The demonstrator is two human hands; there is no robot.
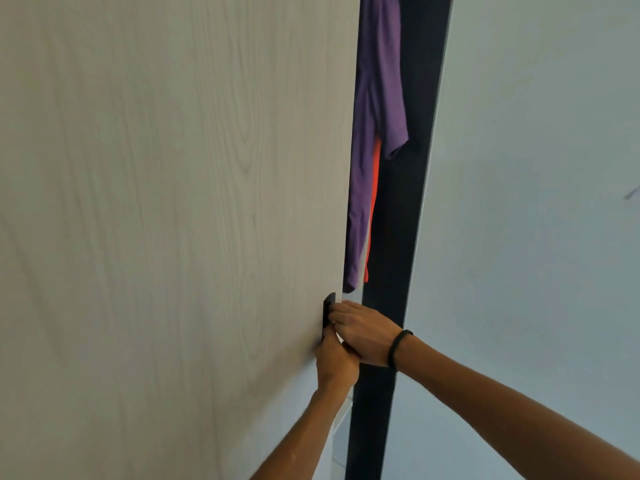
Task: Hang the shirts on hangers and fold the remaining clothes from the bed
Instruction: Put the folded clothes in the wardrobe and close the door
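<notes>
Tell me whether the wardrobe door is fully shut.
Not fully shut. A dark gap beside the door's edge shows a hanging purple shirt, and both hands, left and right, grip the black handle.

Matt wood-grain door (173, 202); seemingly cloth shirt (379, 98).

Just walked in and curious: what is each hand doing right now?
Left hand: grips the wardrobe door's edge below the black handle.
Right hand: fingers curled on the black handle.

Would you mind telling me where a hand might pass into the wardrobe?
Only the dark gap between the purple shirt and the pale right panel is free. Beside the door edge it is crowded: both hands grip the handle.
</notes>
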